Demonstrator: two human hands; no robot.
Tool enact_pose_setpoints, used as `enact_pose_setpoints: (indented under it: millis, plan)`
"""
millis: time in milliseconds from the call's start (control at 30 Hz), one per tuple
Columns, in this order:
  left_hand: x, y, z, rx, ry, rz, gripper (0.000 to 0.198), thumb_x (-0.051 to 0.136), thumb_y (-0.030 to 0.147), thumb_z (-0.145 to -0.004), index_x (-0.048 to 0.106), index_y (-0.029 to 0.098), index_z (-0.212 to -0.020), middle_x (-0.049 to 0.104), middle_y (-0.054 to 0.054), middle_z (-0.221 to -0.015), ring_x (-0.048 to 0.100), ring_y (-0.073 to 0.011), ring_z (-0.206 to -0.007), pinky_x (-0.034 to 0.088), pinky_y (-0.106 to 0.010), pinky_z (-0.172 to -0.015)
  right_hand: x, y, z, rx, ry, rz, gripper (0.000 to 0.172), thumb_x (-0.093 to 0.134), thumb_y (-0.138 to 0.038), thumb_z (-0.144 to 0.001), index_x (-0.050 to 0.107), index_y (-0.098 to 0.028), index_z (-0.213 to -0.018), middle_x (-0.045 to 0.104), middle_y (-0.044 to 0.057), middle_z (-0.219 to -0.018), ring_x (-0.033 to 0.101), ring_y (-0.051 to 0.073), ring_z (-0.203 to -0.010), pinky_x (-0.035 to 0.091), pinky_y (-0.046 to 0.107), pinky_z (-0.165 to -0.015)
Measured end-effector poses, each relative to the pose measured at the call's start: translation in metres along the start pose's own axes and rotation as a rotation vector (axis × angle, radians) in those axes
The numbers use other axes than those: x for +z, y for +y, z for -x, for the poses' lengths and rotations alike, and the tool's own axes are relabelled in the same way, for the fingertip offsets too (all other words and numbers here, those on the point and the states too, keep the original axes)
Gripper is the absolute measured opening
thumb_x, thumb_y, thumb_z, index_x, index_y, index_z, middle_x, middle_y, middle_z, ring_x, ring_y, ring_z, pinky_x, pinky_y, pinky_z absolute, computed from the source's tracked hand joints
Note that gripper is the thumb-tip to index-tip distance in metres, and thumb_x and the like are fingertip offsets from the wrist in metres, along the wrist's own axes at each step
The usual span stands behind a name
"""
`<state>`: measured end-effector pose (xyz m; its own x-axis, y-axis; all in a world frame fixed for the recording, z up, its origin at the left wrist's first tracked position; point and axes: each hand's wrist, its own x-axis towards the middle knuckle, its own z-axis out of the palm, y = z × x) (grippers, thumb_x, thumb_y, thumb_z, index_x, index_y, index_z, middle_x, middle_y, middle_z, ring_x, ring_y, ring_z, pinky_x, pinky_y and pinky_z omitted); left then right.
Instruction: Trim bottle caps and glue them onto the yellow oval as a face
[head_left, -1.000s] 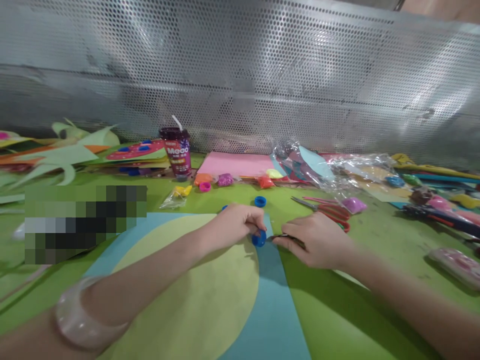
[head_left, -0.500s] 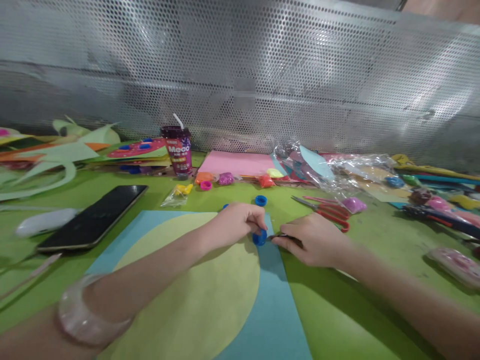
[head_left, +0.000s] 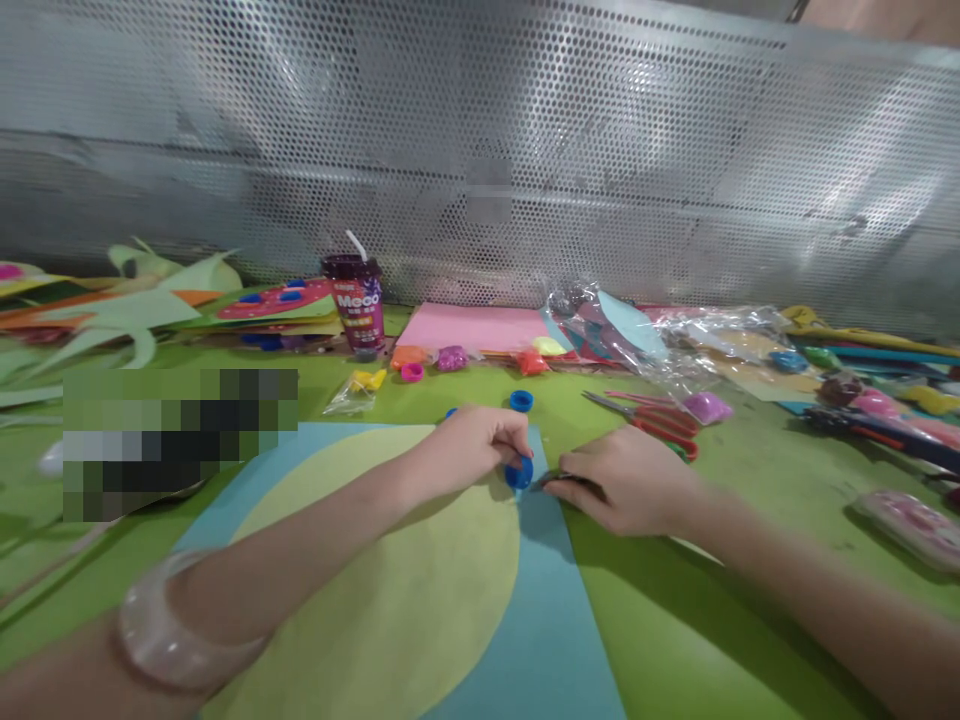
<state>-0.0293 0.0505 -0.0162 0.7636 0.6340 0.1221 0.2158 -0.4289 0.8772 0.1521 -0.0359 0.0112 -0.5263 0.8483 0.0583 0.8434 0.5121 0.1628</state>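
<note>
Pinching a small blue cap (head_left: 519, 473) between thumb and fingertips, the left hand (head_left: 480, 445) is holding it on the far edge of the blue sheet (head_left: 547, 620). The right hand (head_left: 630, 485) is gripping a thin dark tool (head_left: 559, 479), its tip just beside the cap. A second blue cap (head_left: 520, 401) is lying just beyond the sheet, red scissors (head_left: 652, 420) are resting off the sheet's far right corner, and a purple drink cup (head_left: 360, 300) is standing well behind the sheet.

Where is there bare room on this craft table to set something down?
Bare green table lies between the red scissors and pink case, and at the front, right of the blue sheet. Crowded: the back edge, drink cup, clay lumps, pink paper, plastic bags; and the middle, where left hand pinches a blue cap and right hand grips a thin tool.
</note>
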Motion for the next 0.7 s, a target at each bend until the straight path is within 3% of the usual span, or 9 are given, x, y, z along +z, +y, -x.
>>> enact_pose_setpoints:
  millis: [200, 333, 567, 700]
  plan:
    - [-0.004, 0.004, 0.007, 0.018, -0.036, -0.065, 0.024, 0.045, 0.001, -0.068, 0.060, 0.018, -0.074, 0.067, 0.000, -0.074, 0.061, -0.0124, -0.071, 0.046, -0.025, -0.068, -0.003, 0.002, 0.004, 0.065, 0.117, 0.044, 0.045, 0.028, -0.041, -0.091, 0.054, -0.016, -0.064, 0.056, 0.002, -0.056, 0.046, 0.011, -0.048, 0.015, 0.027, -0.047]
    - [-0.005, 0.006, 0.008, 0.091, -0.117, -0.166, 0.037, 0.041, -0.003, -0.067, 0.063, 0.019, -0.087, 0.067, -0.001, -0.084, 0.060, -0.0119, -0.075, 0.046, -0.023, -0.070, 0.000, 0.004, 0.003, 0.067, 0.105, 0.053, 0.043, 0.028, -0.041, -0.091, 0.054, -0.017, -0.066, 0.056, 0.002, -0.056, 0.048, 0.012, -0.049, 0.015, 0.026, -0.047]
    - [-0.006, 0.010, 0.010, 0.108, -0.104, -0.297, 0.031, 0.042, -0.001, -0.067, 0.063, 0.017, -0.079, 0.065, 0.000, -0.077, 0.058, -0.0134, -0.072, 0.044, -0.022, -0.065, 0.005, 0.002, 0.002, 0.065, 0.119, 0.095, 0.048, 0.026, -0.046, -0.091, 0.054, -0.017, -0.067, 0.057, 0.002, -0.057, 0.050, 0.013, -0.051, 0.014, 0.026, -0.047]
    - [-0.006, 0.010, 0.013, 0.193, -0.088, -0.394, 0.030, 0.042, -0.001, -0.069, 0.063, 0.017, -0.079, 0.065, -0.001, -0.079, 0.057, -0.0132, -0.074, 0.043, -0.022, -0.067, 0.005, 0.001, 0.003, 0.069, 0.165, 0.080, 0.049, 0.025, -0.046, -0.092, 0.054, -0.017, -0.065, 0.056, 0.001, -0.055, 0.049, 0.012, -0.049, 0.014, 0.027, -0.047]
